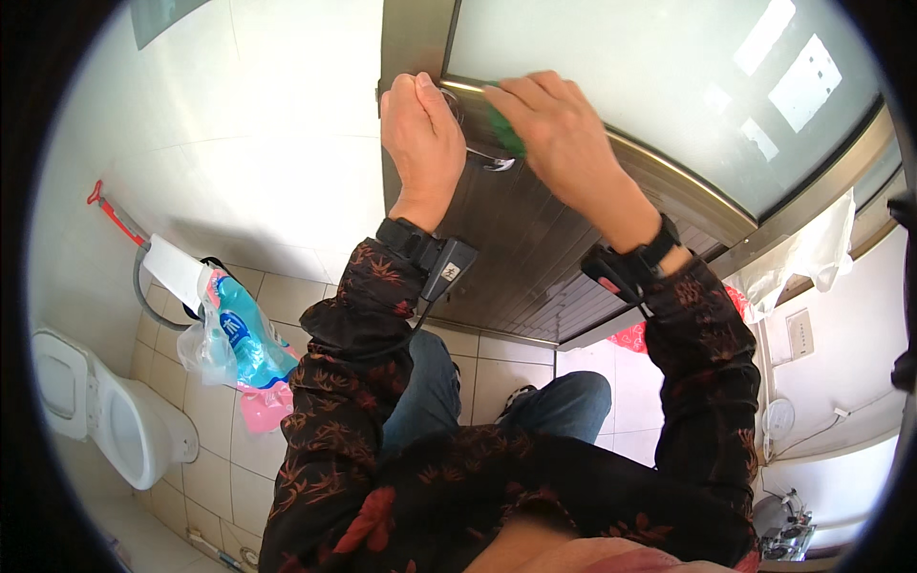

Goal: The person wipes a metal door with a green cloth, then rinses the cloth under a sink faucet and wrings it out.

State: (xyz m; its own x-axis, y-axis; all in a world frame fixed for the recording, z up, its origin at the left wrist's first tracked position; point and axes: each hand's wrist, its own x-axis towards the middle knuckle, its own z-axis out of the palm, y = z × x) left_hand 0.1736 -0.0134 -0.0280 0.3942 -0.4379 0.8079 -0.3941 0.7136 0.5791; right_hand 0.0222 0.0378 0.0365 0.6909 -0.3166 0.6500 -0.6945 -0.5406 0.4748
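A door (516,243) with a frosted glass pane (645,79) and a dark ribbed lower panel stands before me. My left hand (426,132) is curled at the door's edge stile, beside the lock; its fingers are closed, and whether anything is inside them is hidden. My right hand (562,136) holds a green cloth or pad (507,129) against the metal rail below the glass. Between and below the hands, the metal door handle (498,163) sticks out. Both wrists carry black strapped devices.
At the left are a white toilet (129,430), a red-handled tool (118,218) on the wall, and blue and pink plastic packaging (251,336). A translucent plastic bag (809,251) hangs at the right, by a wall socket plate (800,334). The floor is tiled.
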